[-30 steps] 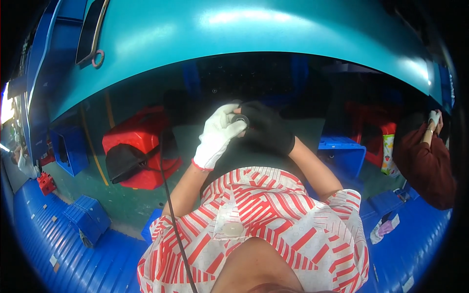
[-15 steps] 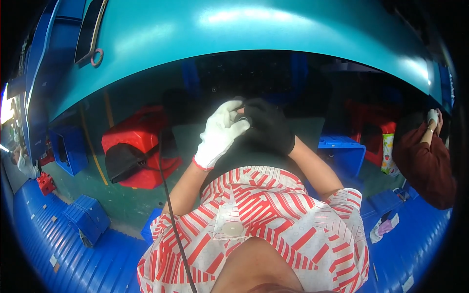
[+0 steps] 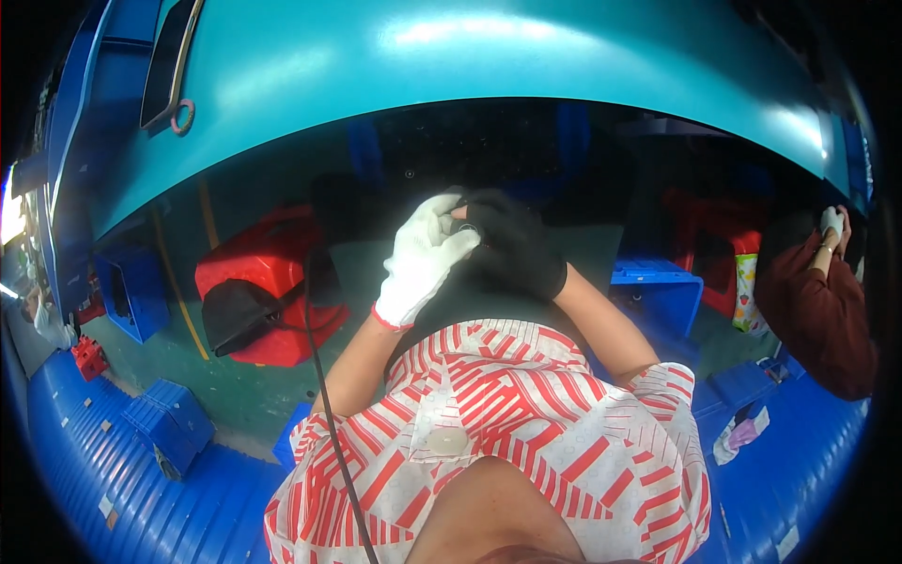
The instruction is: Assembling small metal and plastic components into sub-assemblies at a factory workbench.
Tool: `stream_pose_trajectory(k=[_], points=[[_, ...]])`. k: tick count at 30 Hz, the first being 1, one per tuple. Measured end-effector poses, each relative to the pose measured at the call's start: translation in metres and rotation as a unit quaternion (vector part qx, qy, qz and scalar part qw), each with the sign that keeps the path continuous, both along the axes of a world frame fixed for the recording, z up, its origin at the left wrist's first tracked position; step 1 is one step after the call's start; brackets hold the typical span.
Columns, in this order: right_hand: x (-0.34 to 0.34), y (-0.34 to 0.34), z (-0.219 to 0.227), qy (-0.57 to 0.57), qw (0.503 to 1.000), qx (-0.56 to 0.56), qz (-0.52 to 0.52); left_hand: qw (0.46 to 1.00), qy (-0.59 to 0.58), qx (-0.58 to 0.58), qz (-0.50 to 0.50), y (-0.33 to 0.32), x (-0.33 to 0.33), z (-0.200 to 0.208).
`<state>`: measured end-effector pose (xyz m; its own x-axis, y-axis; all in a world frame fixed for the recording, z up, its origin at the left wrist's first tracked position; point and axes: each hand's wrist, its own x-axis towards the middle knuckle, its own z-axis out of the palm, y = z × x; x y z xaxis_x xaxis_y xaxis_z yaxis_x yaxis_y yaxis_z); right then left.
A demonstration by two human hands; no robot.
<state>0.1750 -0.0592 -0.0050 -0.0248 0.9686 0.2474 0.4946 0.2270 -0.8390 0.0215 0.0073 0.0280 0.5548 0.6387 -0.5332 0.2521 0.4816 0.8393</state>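
In front of my waist, below the table's edge, my two hands meet. My left hand (image 3: pixel 420 256) wears a white knit glove with a red cuff; its fingers and thumb curl inward against the other hand. A dark glove covers my right hand (image 3: pixel 522 246), and a bit of bare fingertip shows between the hands. Its fingers bend toward the left ones and blend into the dark background. Near the left thumb tip is a faint, small round outline. Whatever lies between the fingers is too small or hidden to name.
Ahead curves a teal table (image 3: pixel 310 70) with a phone (image 3: pixel 172 64) and a pinkish ring (image 3: pixel 182 117). A red stool (image 3: pixel 254 273) carries a black bag (image 3: pixel 235 315) at left. Blue crates (image 3: pixel 658 293) stand on both sides. Another person (image 3: pixel 822 301) sits at far right. A cable hangs before me.
My hands stay together in nearly the same place, with only slight finger movement. The view has shifted very slightly.
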Motion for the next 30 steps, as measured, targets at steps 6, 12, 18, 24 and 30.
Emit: stream_pose_trajectory(k=[6,12,18,24,30], points=[[-0.004,-0.001,0.007,0.003,0.999,-0.029,-0.041,0.999,-0.022,0.039,0.01,0.001,0.001,-0.004],[-0.004,-0.004,0.007,0.079,0.991,-0.096,-0.048,0.987,-0.106,-0.103,0.057,-0.002,-0.009,-0.008],[-0.005,-0.007,0.005,0.071,0.991,-0.101,-0.051,0.978,-0.145,-0.122,0.089,-0.005,-0.011,-0.009],[0.002,-0.008,-0.008,0.37,0.882,-0.28,-0.082,0.982,-0.122,-0.07,0.125,-0.001,-0.014,-0.017],[0.004,0.002,-0.012,0.583,0.736,-0.344,-0.027,0.987,-0.087,-0.063,0.12,0.0,-0.017,-0.02]])
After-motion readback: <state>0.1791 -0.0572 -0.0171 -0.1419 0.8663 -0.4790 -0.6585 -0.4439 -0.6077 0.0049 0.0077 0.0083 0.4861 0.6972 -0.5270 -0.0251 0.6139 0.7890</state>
